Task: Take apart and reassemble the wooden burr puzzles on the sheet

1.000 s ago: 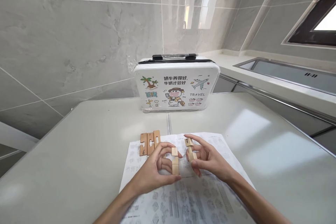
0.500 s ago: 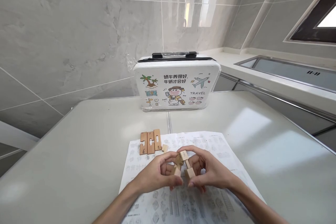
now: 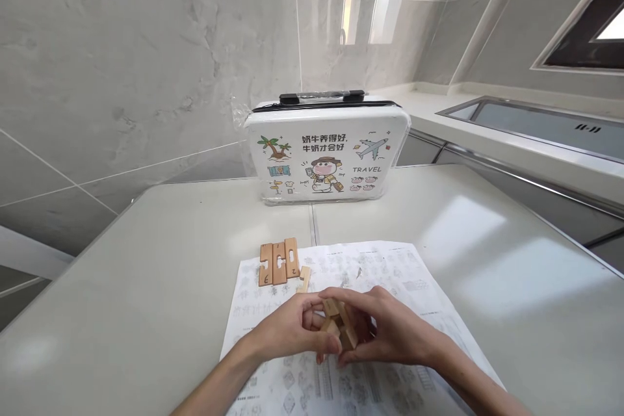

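Note:
Light wooden puzzle pieces [image 3: 334, 309] are bunched together between my two hands, above a printed sheet [image 3: 273, 312]. My left hand [image 3: 297, 328] is closed on a block on the near left of the bunch, its thumb along the front. From the other side my right hand [image 3: 385, 328] grips the right-hand pieces, with fingers over the top and thumb below. Fingers hide part of the pieces, so how they interlock I cannot tell. Just beyond my left hand a loose pale wooden piece [image 3: 305, 278] lies on the sheet.
Three flat brown wooden pieces [image 3: 279, 262] with cut-outs and marks lie side by side at the sheet's far left corner. A white plastic-wrapped case [image 3: 326, 153] with cartoon prints stands at the back of the pale table [image 3: 146, 286], before a grey tiled wall [image 3: 146, 65].
My hands have come closer together, and the wooden pieces in them now sit tight against each other. The loose pale piece shows more of its length. The view has shifted slightly.

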### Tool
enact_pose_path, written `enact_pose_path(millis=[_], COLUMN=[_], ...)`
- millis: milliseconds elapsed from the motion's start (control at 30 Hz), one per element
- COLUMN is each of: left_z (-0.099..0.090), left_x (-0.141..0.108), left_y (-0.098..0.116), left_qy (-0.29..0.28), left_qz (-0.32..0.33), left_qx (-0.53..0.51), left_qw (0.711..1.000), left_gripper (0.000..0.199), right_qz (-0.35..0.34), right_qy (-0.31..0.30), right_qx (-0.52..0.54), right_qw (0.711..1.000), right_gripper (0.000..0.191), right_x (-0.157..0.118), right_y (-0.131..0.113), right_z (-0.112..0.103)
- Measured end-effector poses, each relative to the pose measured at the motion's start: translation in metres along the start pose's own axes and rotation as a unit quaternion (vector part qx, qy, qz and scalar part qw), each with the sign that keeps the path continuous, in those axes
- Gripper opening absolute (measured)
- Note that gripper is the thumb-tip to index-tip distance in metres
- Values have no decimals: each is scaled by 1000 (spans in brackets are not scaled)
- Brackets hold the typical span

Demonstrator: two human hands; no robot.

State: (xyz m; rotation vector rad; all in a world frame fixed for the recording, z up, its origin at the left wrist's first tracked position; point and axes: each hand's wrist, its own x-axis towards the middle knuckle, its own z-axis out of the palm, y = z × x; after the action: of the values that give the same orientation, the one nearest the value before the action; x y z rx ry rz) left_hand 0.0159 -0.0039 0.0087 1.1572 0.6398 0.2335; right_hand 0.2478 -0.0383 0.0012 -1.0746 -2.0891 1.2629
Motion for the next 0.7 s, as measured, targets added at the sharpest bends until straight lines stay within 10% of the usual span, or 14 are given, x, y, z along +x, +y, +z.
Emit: enact_pose_path(millis=[467, 700], left_z=[4, 16], left_x=[2, 3], left_y=[1, 10], left_qy=[3, 43], left_qz=[25, 82], left_qx=[26, 38], left_qw=[999, 995], left_gripper=[39, 49], right_qz=[-224, -210], right_qy=[110, 204], right_qx=[-73, -162], right_qw=[966, 942], right_gripper=[62, 67], right_x=[5, 7], right_y=[-13, 1], right_z=[14, 14])
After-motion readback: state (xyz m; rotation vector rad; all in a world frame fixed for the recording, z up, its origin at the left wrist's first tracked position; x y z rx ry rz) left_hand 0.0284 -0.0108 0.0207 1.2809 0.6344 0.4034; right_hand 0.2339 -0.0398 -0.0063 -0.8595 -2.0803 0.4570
